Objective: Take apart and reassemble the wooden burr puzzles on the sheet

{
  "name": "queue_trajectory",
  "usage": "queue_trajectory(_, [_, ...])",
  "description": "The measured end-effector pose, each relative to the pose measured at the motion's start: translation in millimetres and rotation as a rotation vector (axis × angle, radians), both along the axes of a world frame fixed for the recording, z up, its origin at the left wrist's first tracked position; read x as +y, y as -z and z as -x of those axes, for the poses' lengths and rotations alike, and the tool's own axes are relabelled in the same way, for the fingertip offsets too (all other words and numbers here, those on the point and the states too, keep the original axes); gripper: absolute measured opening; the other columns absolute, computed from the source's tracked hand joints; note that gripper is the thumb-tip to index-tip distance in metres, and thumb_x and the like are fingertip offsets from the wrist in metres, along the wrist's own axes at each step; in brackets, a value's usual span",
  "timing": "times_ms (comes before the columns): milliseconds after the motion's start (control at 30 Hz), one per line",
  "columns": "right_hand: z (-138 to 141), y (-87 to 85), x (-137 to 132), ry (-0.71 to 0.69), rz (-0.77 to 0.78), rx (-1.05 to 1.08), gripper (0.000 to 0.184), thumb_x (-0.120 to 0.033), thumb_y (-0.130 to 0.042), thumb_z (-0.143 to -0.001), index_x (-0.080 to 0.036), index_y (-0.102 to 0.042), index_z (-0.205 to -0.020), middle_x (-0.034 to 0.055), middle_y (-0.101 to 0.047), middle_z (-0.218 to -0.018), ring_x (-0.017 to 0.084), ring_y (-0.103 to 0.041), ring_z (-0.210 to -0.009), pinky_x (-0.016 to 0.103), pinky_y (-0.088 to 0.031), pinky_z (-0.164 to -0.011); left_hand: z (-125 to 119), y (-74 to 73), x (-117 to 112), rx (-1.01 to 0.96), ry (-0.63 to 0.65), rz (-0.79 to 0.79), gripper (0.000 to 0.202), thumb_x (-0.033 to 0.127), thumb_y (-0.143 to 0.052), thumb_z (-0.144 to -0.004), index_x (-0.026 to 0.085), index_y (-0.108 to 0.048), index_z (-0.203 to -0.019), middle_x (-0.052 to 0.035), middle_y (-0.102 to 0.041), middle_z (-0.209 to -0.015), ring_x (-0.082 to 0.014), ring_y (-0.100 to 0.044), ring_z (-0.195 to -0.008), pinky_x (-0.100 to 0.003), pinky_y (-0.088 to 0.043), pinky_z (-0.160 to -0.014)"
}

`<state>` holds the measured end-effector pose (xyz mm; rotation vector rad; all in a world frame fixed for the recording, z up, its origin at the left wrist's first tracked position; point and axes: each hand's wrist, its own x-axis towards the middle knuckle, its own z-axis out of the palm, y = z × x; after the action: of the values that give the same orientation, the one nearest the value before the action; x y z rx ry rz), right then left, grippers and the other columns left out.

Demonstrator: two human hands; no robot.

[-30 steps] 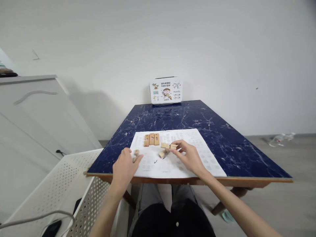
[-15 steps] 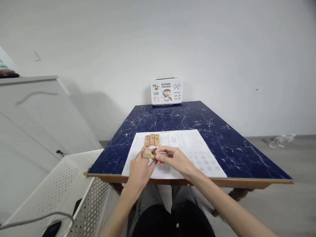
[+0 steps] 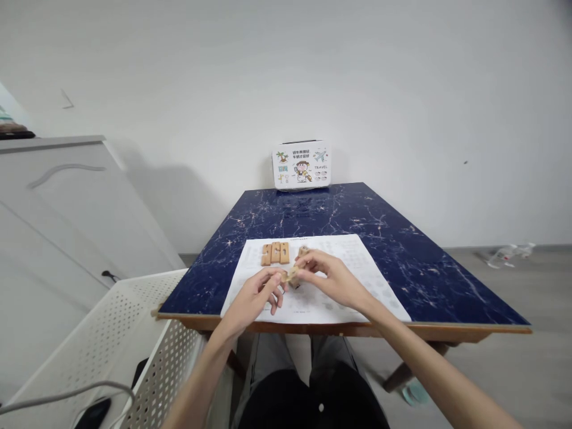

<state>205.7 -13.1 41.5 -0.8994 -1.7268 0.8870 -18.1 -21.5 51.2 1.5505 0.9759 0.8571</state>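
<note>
My left hand (image 3: 254, 296) and my right hand (image 3: 333, 277) meet over a white printed sheet (image 3: 357, 280) on the blue marbled table (image 3: 402, 262). Both pinch a small cluster of wooden puzzle pieces (image 3: 294, 275) held between their fingertips, just above the sheet. Another wooden piece (image 3: 302, 251) pokes up behind my right fingers. Three wooden blocks (image 3: 274, 253) lie side by side on the sheet, a little beyond my left hand.
A white illustrated box (image 3: 300, 165) stands at the table's far edge against the wall. A white perforated basket (image 3: 116, 345) sits by the table's near left corner, with a white cabinet (image 3: 58, 202) behind it. Plastic litter (image 3: 509, 253) lies on the floor at right.
My hands first lay apart, each with a wooden piece. They came together at the sheet's near left and have now shifted slightly right, still joined on the pieces.
</note>
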Motion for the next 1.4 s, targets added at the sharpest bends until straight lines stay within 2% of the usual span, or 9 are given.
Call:
queue_trajectory(133, [-9,2.4,3,0.109,-0.013,0.055,0.023,-0.045,-0.060,-0.099,-0.024,-0.068,-0.102,0.0052,-0.072,-0.102,0.020,-0.066,-0.084,0.035,-0.053,-0.078,-1,8.9,3,-0.183,-0.040,0.046,0.040,0.049,-0.065,-0.096,0.014,-0.072,-0.114,-0.0143,-0.068,-0.116,-0.0152,-0.062,-0.076,-0.030,-0.052,-0.070])
queue_trajectory(300, [-7,4.2,-1,0.011,-0.009,0.149,0.026,-0.042,-0.059,-0.100,-0.028,-0.063,-0.121,0.0069,-0.070,-0.117,0.023,-0.066,-0.109,0.037,-0.055,-0.090,-8,18.1,7,-0.285,-0.085,0.094,0.042,0.045,-0.069,-0.094,0.012,-0.071,-0.121,-0.0161,-0.072,-0.119,-0.0207,-0.069,-0.091,-0.037,-0.053,-0.091])
queue_trajectory(367, [-3,5.4,-3,-0.088,0.067,0.226,0.038,-0.042,-0.060,-0.099,-0.031,-0.053,-0.135,0.0063,-0.070,-0.119,0.021,-0.071,-0.101,0.039,-0.057,-0.090,-13,22.2,9,-0.279,-0.103,0.078,0.044,0.046,-0.068,-0.094,0.013,-0.071,-0.124,-0.0158,-0.072,-0.122,-0.0223,-0.070,-0.093,-0.037,-0.055,-0.089])
queue_trajectory(433, [1,7.7,-4,-0.154,0.139,0.246,0.044,-0.044,-0.061,-0.099,-0.031,-0.048,-0.139,0.0061,-0.072,-0.117,0.018,-0.073,-0.082,0.041,-0.059,-0.086,-17,27.0,12,-0.268,-0.132,0.049,0.044,0.046,-0.069,-0.094,0.014,-0.071,-0.124,-0.0145,-0.073,-0.121,-0.0227,-0.072,-0.092,-0.036,-0.056,-0.087])
queue_trajectory(500, [5,11.0,-3,-0.144,0.174,0.217,0.037,-0.045,-0.062,-0.097,-0.025,-0.057,-0.128,0.0066,-0.075,-0.109,0.018,-0.073,-0.074,0.041,-0.060,-0.085,-21,32.1,14,-0.267,-0.172,0.020,0.043,0.046,-0.070,-0.093,0.015,-0.071,-0.123,-0.0131,-0.075,-0.120,-0.0231,-0.072,-0.092,-0.037,-0.057,-0.088])
queue_trajectory(633, [14,19.7,-1,-0.038,0.197,0.241,0.035,-0.050,-0.072,-0.089,-0.021,-0.063,-0.107,0.0085,-0.078,-0.100,0.023,-0.076,-0.086,0.039,-0.060,-0.084,-28,39.3,15,-0.301,-0.187,-0.004,0.043,0.045,-0.070,-0.093,0.016,-0.072,-0.125,-0.0123,-0.074,-0.124,-0.0253,-0.072,-0.101,-0.040,-0.056,-0.096])
queue_trajectory(833, [21,26.7,0,0.050,0.341,0.391,0.058,-0.051,-0.088,-0.071,-0.024,-0.049,-0.104,0.0063,-0.081,-0.089,0.026,-0.079,-0.080,0.040,-0.061,-0.079,-31,38.2,12,-0.293,-0.166,-0.042,0.042,0.045,-0.067,-0.096,0.016,-0.071,-0.126,-0.0126,-0.073,-0.128,-0.0277,-0.069,-0.114,-0.041,-0.051,-0.105])
queue_trajectory(1100, [19,20.3,0,0.092,0.353,0.375,0.045,-0.050,-0.089,-0.069,-0.021,-0.061,-0.090,0.0078,-0.080,-0.080,0.025,-0.078,-0.075,0.037,-0.061,-0.076,-26,32.0,13,-0.259,-0.152,-0.060,0.042,0.045,-0.069,-0.094,0.015,-0.073,-0.123,-0.0127,-0.074,-0.127,-0.0293,-0.069,-0.116,-0.043,-0.051,-0.106])
queue_trajectory(1400, [15,17.7,-4,0.095,0.282,0.270,0.046,-0.048,-0.093,-0.066,-0.023,-0.059,-0.086,0.0057,-0.078,-0.076,0.025,-0.077,-0.069,0.036,-0.061,-0.068,-27,34.6,9,-0.250,-0.191,-0.020,0.046,0.047,-0.074,-0.090,0.016,-0.074,-0.123,-0.0119,-0.076,-0.123,-0.0298,-0.069,-0.117,-0.044,-0.049,-0.109])
